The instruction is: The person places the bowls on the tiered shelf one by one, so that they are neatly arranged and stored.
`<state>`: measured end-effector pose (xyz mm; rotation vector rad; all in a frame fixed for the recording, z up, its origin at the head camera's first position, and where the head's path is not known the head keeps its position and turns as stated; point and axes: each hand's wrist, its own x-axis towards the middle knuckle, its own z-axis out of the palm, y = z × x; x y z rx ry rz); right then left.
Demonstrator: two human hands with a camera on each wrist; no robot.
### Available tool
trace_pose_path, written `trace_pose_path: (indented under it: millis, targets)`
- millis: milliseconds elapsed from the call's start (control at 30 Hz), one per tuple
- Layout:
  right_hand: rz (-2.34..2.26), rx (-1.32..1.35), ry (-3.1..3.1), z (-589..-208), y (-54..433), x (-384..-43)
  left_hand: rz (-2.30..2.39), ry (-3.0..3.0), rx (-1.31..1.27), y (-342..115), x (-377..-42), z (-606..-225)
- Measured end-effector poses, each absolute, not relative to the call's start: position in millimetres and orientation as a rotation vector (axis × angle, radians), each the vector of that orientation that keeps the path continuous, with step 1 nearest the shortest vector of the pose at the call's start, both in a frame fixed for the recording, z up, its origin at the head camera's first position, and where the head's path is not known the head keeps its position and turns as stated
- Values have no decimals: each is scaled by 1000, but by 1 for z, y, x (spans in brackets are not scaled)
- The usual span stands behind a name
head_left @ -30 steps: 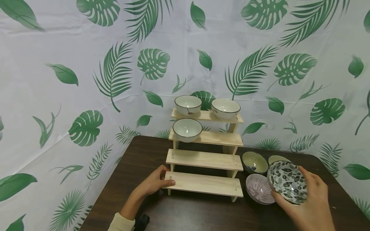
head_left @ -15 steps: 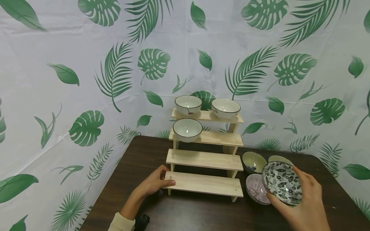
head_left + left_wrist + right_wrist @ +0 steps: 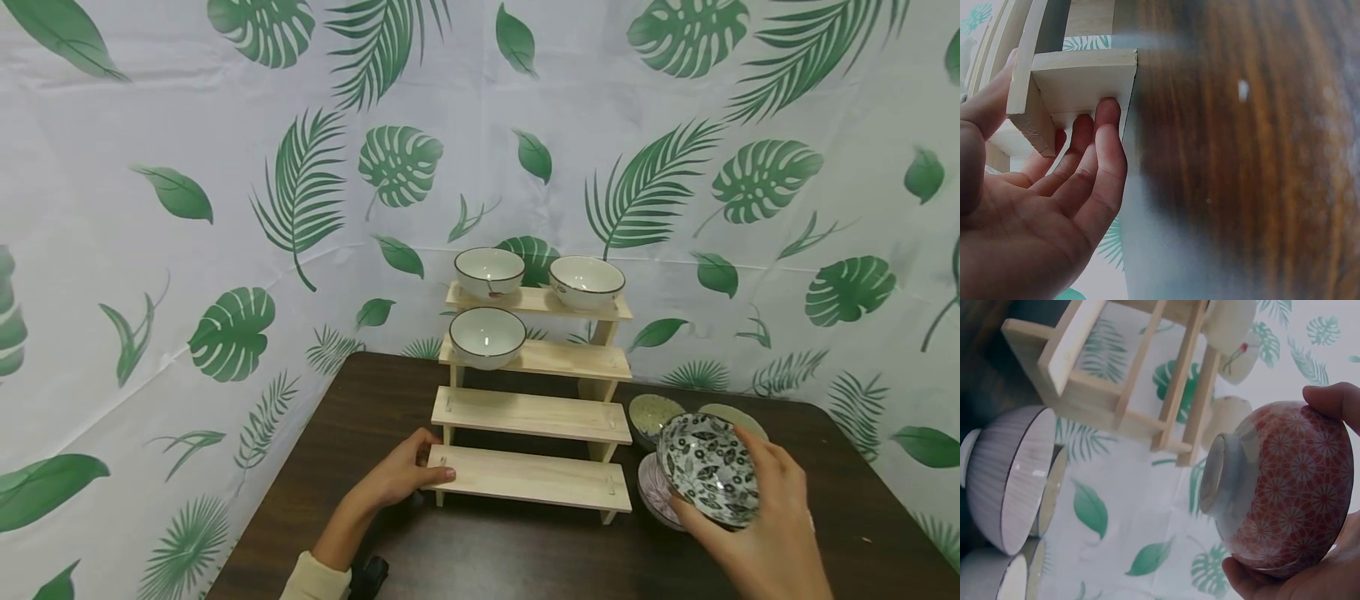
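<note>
My right hand (image 3: 780, 521) grips a bowl (image 3: 708, 471) by its sides, thumb and fingers at opposite edges. Its inside carries black flowers and leaves on white; its outside, in the right wrist view, shows a red flower pattern (image 3: 1297, 487) above a white foot. The bowl is tilted and overlaps a purple-streaked bowl (image 3: 654, 492) in the head view. My left hand (image 3: 408, 475) holds the left end of the lowest step of a four-tier wooden stand (image 3: 532, 477). In the left wrist view its fingers (image 3: 1109, 150) curl against the wood below the step.
White dark-rimmed bowls stand on the stand: a left one (image 3: 489, 273) and a right one (image 3: 587, 282) on top, another (image 3: 487, 337) one tier below. Right of the stand sit a speckled green bowl (image 3: 651, 414) and a pale green one (image 3: 738, 414). A leaf-print cloth (image 3: 480, 167) hangs behind.
My right hand has moved left with the flowered bowl, now covering more of the purple-streaked bowl. The left hand stays at the step's end.
</note>
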<state>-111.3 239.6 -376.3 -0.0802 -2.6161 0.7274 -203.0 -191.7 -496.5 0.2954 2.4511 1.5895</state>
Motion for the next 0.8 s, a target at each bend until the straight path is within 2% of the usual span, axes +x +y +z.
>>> trace_pose_path:
  millis: [800]
  targets:
    - [874,101,-2497,-364,202,-121,1600,2442,293,-191,-203,-497]
